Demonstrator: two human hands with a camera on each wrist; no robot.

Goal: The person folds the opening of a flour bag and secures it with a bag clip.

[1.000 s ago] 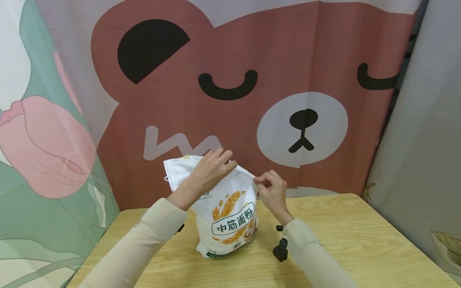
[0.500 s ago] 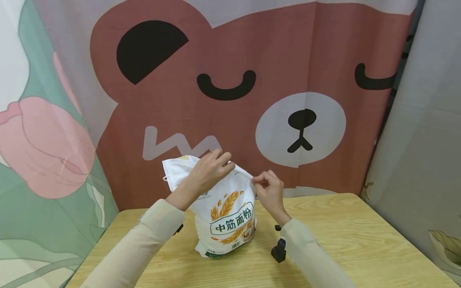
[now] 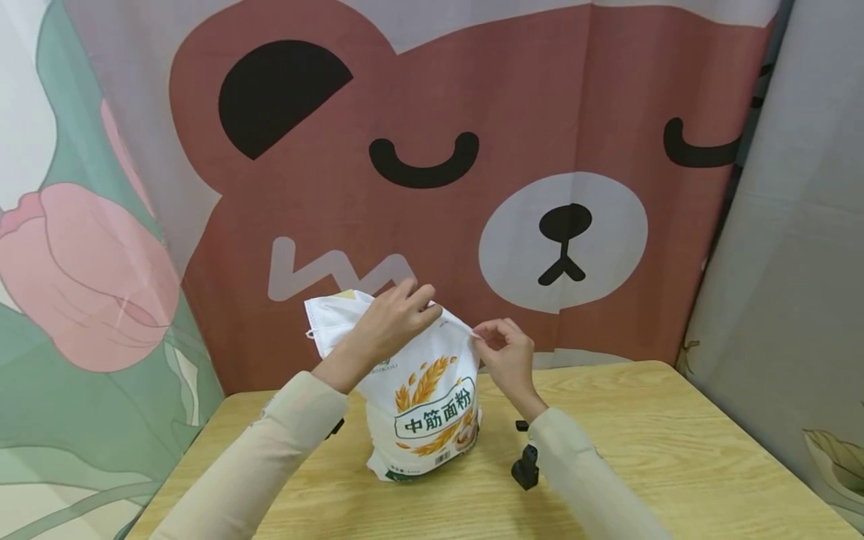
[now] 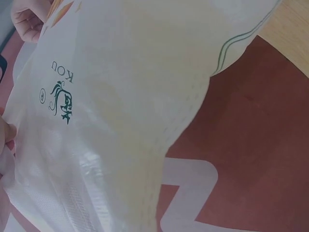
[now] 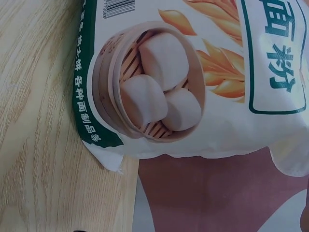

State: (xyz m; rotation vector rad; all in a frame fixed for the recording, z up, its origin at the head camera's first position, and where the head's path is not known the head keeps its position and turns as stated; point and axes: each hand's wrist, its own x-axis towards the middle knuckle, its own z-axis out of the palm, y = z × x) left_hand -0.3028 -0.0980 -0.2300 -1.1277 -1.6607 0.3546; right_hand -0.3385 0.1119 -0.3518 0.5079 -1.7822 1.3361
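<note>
A white flour bag (image 3: 432,382) with wheat ears and green lettering stands on the table, its top slanting down to the right. The left hand (image 3: 394,321) grips the bag's top edge with curled fingers. At the bag's upper right corner, the right hand (image 3: 508,360) pinches the edge between thumb and fingers. The left wrist view shows the bag's side (image 4: 116,87) close up, with fingertips (image 4: 7,133) at its left edge and the right hand (image 4: 31,19) above. Steamed buns are printed on the bag (image 5: 227,130) in the right wrist view; no hand shows there.
On the wooden table (image 3: 648,435), a small black object (image 3: 525,469) stands beside the right sleeve, with a smaller black piece behind it. Another dark piece (image 3: 335,428) is partly hidden by the left sleeve. A bear-print curtain (image 3: 304,210) hangs behind the table.
Both hands keep their hold on the bag's top. The bag and hands have barely shifted; the head view has moved very slightly.
</note>
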